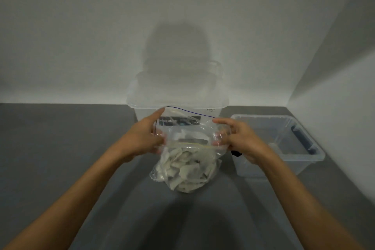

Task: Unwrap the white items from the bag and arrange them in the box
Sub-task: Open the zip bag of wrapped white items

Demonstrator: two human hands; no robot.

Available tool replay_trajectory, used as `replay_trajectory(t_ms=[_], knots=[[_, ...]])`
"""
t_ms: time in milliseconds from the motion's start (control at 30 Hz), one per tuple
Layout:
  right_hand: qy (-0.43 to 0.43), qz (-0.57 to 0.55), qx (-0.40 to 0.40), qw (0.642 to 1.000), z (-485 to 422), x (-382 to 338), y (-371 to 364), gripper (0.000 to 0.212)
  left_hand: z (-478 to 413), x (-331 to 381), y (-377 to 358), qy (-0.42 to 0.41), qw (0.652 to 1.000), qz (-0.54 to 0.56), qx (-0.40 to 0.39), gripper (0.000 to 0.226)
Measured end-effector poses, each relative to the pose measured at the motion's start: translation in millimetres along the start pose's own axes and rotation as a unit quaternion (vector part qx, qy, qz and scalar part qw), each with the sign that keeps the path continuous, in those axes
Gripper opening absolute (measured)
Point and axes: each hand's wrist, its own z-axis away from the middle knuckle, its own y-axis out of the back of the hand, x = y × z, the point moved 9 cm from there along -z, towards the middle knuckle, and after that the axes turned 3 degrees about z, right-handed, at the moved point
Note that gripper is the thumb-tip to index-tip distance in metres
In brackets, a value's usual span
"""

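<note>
head view: the left hand (145, 135) and the right hand (236, 138) each pinch one side of the open mouth of a clear plastic zip bag (186, 148) full of crumpled white wrapped items (186, 170), held above the middle of the dark grey tabletop (60, 148). a large clear plastic box (176, 99) stands at the far edge against the wall; a smaller clear plastic tub (284, 142) sits near the far right corner.

Grey surface (60, 148): lidded tub (176, 97), open box (274, 166).

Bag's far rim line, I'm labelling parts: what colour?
The bag has a dark blue far rim line; head view shows it best.
</note>
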Motion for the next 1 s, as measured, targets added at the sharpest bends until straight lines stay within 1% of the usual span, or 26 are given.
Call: replay_trajectory(t_ms=[33,67,100,167,200,233,267,300,333,367,400,433,467,500,533,567,600,633,667,700,767,833,900,933,967,1000], knots=[[-0.033,-0.113,0.010,0.993,3,10,-6,0.051,-2,-8,-1,0.014,0.992,0.125,0.018,0.073],[-0.072,-0.230,0.012,0.971,6,22,-14,0.052,-5,-19,-4,0.044,0.967,0.250,0.029,0.065],[-0.114,-0.348,0.004,0.930,8,34,-24,0.057,-7,-30,-10,0.083,0.921,0.379,0.026,0.053],[-0.184,-0.535,0.001,0.824,13,53,-41,0.064,-10,-54,-29,0.171,0.797,0.579,0.012,0.032],[-0.196,-0.579,0.018,0.791,15,61,-46,0.066,-10,-66,-36,0.208,0.744,0.634,0.018,0.031],[-0.197,-0.602,0.032,0.773,16,66,-50,0.069,-11,-79,-41,0.231,0.705,0.670,0.033,0.031],[-0.199,-0.617,0.042,0.760,18,71,-54,0.070,-11,-91,-45,0.247,0.683,0.686,0.050,0.029],[-0.206,-0.630,0.045,0.747,18,75,-59,0.067,-14,-103,-51,0.258,0.677,0.687,0.058,0.024],[-0.220,-0.639,0.042,0.736,18,80,-64,0.056,-14,-112,-55,0.267,0.688,0.672,0.055,0.018],[-0.233,-0.636,0.032,0.735,19,81,-69,0.039,-15,-118,-59,0.265,0.720,0.641,0.031,0.018],[-0.240,-0.604,0.025,0.759,20,81,-71,0.022,-14,-121,-61,0.263,0.761,0.593,0.003,0.024],[-0.237,-0.540,0.017,0.807,21,80,-70,0.010,-11,-120,-64,0.257,0.804,0.535,-0.028,0.030],[-0.222,-0.439,0.017,0.871,19,79,-66,0.006,-10,-118,-64,0.241,0.849,0.468,-0.045,0.032],[-0.192,-0.319,0.022,0.928,15,77,-61,0.010,-10,-115,-62,0.206,0.898,0.387,-0.040,0.032],[-0.158,-0.188,0.034,0.969,11,72,-56,0.016,-12,-112,-55,0.164,0.945,0.281,-0.009,0.041],[-0.127,-0.060,0.046,0.989,9,66,-54,0.024,-14,-110,-46,0.124,0.982,0.140,0.039,0.057],[-0.097,0.064,0.063,0.991,7,59,-52,0.028,-12,-101,-37,0.076,0.993,0.001,0.088,0.074],[-0.068,0.183,0.088,0.977,5,51,-50,0.028,-12,-95,-34,0.036,0.985,-0.116,0.119,0.085],[-0.043,0.275,0.119,0.953,4,44,-47,0.025,-9,-86,-33,0.007,0.969,-0.203,0.140,0.090],[-0.016,0.326,0.150,0.933,5,36,-44,0.022,-7,-83,-34,-0.008,0.954,-0.259,0.152,0.092],[0.038,0.320,0.195,0.926,5,23,-37,0.018,-3,-79,-35,-0.008,0.935,-0.316,0.161,0.092],[0.071,0.228,0.217,0.946,2,19,-26,0.018,-2,-74,-35,-0.012,0.928,-0.334,0.162,0.090],[0.048,0.078,0.222,0.971,-1,29,-15,0.020,-2,-70,-31,-0.012,0.936,-0.311,0.162,0.085],[0.015,-0.025,0.214,0.976,-3,38,-14,0.022,-2,-69,-29,-0.012,0.941,-0.297,0.162,0.082],[-0.028,-0.140,0.196,0.970,-5,49,-16,0.023,-2,-67,-28,-0.017,0.943,-0.289,0.164,0.079],[-0.075,-0.263,0.169,0.947,-5,56,-22,0.024,-1,-65,-27,-0.024,0.943,-0.285,0.169,0.076]])
